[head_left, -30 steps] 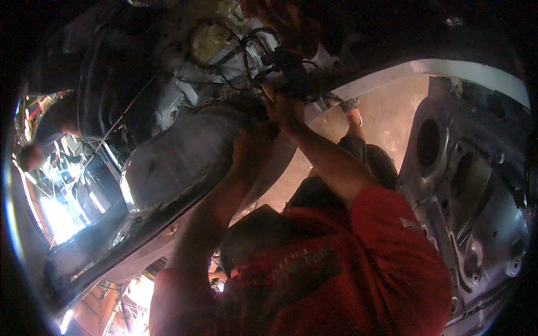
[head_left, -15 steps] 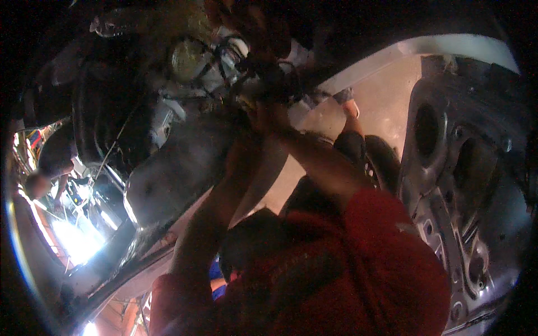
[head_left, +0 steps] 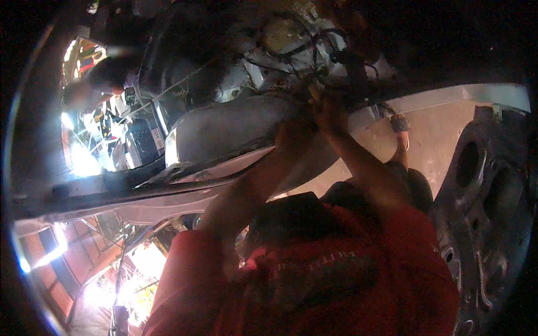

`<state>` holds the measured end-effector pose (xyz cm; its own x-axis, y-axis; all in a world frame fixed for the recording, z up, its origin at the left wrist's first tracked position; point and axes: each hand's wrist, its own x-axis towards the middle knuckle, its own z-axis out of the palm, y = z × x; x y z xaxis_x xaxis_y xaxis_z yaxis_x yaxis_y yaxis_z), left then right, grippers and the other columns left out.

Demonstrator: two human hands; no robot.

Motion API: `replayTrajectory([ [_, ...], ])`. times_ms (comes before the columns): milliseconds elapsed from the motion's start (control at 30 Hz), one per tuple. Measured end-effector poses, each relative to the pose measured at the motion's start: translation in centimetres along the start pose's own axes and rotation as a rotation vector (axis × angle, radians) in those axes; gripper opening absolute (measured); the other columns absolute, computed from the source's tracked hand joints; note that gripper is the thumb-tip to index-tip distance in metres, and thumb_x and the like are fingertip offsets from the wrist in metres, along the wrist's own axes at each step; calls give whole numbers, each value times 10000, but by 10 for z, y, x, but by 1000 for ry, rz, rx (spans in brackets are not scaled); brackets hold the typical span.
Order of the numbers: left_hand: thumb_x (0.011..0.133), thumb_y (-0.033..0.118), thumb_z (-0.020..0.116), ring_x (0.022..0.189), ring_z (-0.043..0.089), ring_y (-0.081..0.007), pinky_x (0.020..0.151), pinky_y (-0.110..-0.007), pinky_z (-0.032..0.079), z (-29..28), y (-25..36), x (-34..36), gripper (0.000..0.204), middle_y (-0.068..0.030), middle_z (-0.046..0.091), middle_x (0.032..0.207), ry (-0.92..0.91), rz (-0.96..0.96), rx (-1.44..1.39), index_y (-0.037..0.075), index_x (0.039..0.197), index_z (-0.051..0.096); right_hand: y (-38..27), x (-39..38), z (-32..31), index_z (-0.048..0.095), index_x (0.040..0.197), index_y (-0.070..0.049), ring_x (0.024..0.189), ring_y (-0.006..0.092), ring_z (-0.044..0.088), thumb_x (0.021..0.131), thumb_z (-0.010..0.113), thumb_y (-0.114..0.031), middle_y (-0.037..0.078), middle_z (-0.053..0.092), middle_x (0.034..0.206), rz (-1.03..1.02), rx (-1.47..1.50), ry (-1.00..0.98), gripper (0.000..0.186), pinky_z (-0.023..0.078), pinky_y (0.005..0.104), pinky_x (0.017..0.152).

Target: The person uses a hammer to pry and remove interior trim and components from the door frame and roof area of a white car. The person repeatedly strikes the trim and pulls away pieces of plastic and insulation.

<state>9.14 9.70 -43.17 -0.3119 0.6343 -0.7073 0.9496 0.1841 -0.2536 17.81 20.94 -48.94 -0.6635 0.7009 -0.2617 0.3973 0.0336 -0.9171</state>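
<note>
We see a person in a red shirt point(head_left: 347, 280) reaching both bare arms up into the stripped underside of a car dashboard, where a tangle of black wires point(head_left: 314, 50) hangs in loops over pale, dusty metal. The left hand point(head_left: 291, 134) rests against a broad grey panel point(head_left: 235, 131), smooth and gently curved like a moulded shell, with a dull sheen along its lower lip. The right hand point(head_left: 330, 109) sits just above and to the right of it, pushed into the lowest strands of the wire bundle; the fingers of both hands are blurred and half buried in shadow, so we cannot tell whether they are spread, closed, or clamped on a wire. The wires themselves sit at the top middle of the view, directly above the two hands and touching the right one. To the right stands a dark steel door panel point(head_left: 487, 190), flat and stamped with rounded oval cut-outs and small bolt holes, its surface matte and grimy. Below the grey panel runs a long pale sill point(head_left: 168, 193), straight-edged but bent by the lens. Beyond it, at lower left, we make out reddish corrugated sheeting point(head_left: 61, 269) in bright daylight. At upper left, through the window opening, another person point(head_left: 89, 89) appears as a blurred shape beside glaring light.
</note>
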Motion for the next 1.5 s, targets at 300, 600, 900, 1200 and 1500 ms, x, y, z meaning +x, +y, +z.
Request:
replayTrajectory([
  [300,1005,240,674,1011,786,-349,842,-525,638,10,-11,-3,292,-167,791,1187,244,-99,-219,75,1220,783,-1,-2,25,710,1412,-177,1128,445,749,1073,595,-557,218,773,1249,-50,-354,-123,522,595,549,968],
  [600,935,195,712,1038,771,-376,897,-551,622,-76,-81,-182,348,-204,785,1147,222,44,291,66,1257,728,24,6,29,697,1346,-88,1102,451,705,1109,604,-472,226,739,1174,-182,-45,230,460,534,534,954],
  [900,936,121,673,987,799,-398,864,-523,637,-125,-118,-152,520,-205,805,1038,-169,88,62,-55,1418,592,65,33,54,745,1129,7,936,476,735,1083,631,-521,279,745,974,-30,-272,231,542,562,586,822],
  [1200,959,72,641,1167,759,-436,936,-510,646,-133,-111,-132,658,-286,732,1306,-422,-64,99,-73,1571,446,10,32,36,734,1312,-166,1085,421,753,1096,591,-505,175,788,1183,14,-419,-61,427,601,545,917],
  [1500,843,152,779,929,794,-394,773,-488,662,-121,-116,-114,875,-202,756,1078,-176,-36,151,37,1643,444,8,33,44,587,1552,-425,1173,384,735,1084,631,-434,126,774,1294,56,-226,-24,471,592,525,994],
])
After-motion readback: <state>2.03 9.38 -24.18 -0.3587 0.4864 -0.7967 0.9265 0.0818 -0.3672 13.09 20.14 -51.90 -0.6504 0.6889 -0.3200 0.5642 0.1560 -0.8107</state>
